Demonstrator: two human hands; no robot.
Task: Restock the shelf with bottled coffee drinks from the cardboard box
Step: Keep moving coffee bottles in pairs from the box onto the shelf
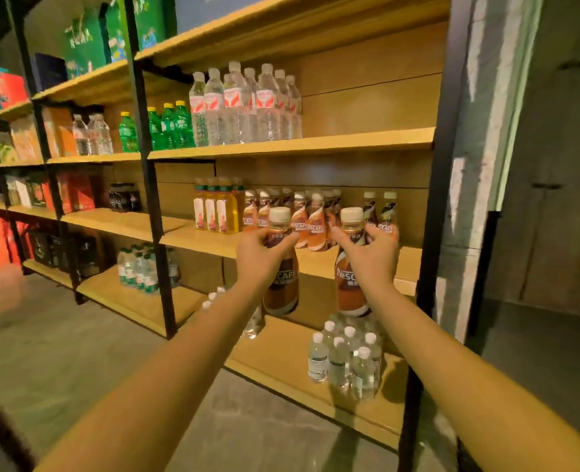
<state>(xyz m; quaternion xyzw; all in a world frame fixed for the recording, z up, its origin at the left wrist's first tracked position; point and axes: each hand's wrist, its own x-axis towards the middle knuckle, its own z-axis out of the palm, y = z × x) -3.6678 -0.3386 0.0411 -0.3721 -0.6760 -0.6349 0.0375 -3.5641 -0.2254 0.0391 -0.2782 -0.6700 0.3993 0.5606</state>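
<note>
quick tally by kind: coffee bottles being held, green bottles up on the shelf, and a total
brown cream-capped plastic coffee bottles, held: 2, one in the left hand, one in the right hand
green yellow-capped plastic bottles, in view: 4
total: 6

High up I see clear water bottles (247,107) with red labels, packed together; left of them, green bottles (169,127) with yellow caps; lower down, yellow drinks (217,207) in a row; near the floor (77,352), small white-capped water bottles (346,356) huddle; green gift bags (84,42) sit topmost; a grey pillar (479,131) stands to my right.
</note>
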